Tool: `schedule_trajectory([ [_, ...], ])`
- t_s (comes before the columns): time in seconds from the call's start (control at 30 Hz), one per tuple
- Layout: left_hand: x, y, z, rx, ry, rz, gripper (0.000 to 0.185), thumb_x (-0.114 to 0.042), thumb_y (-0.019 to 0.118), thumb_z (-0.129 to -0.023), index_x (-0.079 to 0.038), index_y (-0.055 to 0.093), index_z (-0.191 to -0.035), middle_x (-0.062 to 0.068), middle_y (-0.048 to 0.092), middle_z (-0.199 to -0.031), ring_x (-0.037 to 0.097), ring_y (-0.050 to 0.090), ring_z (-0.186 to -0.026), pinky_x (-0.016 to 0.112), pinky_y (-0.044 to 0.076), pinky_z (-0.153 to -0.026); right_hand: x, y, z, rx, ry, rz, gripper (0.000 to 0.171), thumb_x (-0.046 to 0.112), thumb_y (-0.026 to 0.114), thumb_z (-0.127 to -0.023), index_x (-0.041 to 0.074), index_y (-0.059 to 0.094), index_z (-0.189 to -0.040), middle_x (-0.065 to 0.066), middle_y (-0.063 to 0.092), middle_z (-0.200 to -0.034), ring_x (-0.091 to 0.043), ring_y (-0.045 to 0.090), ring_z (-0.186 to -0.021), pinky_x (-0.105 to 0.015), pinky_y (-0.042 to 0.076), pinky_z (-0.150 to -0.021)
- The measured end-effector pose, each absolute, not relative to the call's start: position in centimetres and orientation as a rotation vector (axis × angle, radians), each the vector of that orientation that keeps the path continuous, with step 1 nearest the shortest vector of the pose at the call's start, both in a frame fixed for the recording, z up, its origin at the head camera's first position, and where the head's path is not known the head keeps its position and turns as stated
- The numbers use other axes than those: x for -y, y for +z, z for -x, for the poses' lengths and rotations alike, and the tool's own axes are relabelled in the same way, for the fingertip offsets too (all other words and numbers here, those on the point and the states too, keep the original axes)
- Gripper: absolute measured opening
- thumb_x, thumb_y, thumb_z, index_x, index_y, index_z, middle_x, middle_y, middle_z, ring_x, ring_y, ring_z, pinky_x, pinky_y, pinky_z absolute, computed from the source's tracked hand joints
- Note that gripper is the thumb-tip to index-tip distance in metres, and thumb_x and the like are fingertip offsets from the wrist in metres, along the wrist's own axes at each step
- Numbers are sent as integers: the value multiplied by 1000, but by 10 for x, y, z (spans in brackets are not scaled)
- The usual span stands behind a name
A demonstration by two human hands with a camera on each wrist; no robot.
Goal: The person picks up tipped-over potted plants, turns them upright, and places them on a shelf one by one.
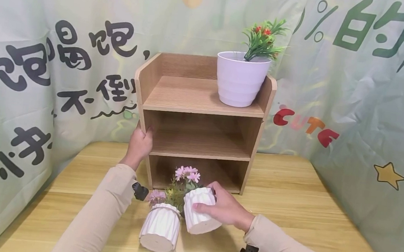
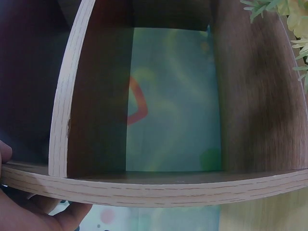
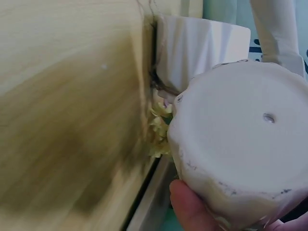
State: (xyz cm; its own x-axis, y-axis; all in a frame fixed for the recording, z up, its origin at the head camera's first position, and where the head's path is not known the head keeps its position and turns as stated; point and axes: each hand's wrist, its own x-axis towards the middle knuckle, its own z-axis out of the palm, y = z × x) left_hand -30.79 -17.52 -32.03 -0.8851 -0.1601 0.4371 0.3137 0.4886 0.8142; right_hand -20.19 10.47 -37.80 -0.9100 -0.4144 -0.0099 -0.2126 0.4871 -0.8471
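Note:
My left hand (image 1: 139,144) grips the left side panel of a small wooden shelf (image 1: 199,156); in the left wrist view its thumb and fingers lie on either side of the panel (image 2: 159,192). In my right hand (image 1: 228,207) is a white ribbed flowerpot (image 1: 199,211), tilted with its base toward me. Its underside (image 3: 236,134), with a small hole, fills much of the right wrist view. Beside it a second white ribbed flowerpot (image 1: 160,227) lies tipped over on the table. Pink flowers (image 1: 187,174) and greenery show behind the two pots.
A larger white pot (image 1: 241,81) with a green, red-flowered plant (image 1: 265,38) stands on the shelf's top right. The shelf stands on a wooden table (image 1: 290,199). A printed curtain (image 1: 355,128) hangs behind and at both sides.

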Motion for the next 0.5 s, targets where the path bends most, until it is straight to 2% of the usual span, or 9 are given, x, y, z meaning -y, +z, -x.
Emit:
schedule_trajectory([
  [0.5, 176, -322, 309, 2267, -1385, 135, 41, -18, 43, -102, 0, 37, -140, 30, 48, -135, 43, 43, -128, 51, 31, -110, -102, -355, 202, -2605, -1430, 527, 58, 34, 79, -79, 6, 48, -120, -7, 60, -92, -17, 62, -76, -32, 53, -64],
])
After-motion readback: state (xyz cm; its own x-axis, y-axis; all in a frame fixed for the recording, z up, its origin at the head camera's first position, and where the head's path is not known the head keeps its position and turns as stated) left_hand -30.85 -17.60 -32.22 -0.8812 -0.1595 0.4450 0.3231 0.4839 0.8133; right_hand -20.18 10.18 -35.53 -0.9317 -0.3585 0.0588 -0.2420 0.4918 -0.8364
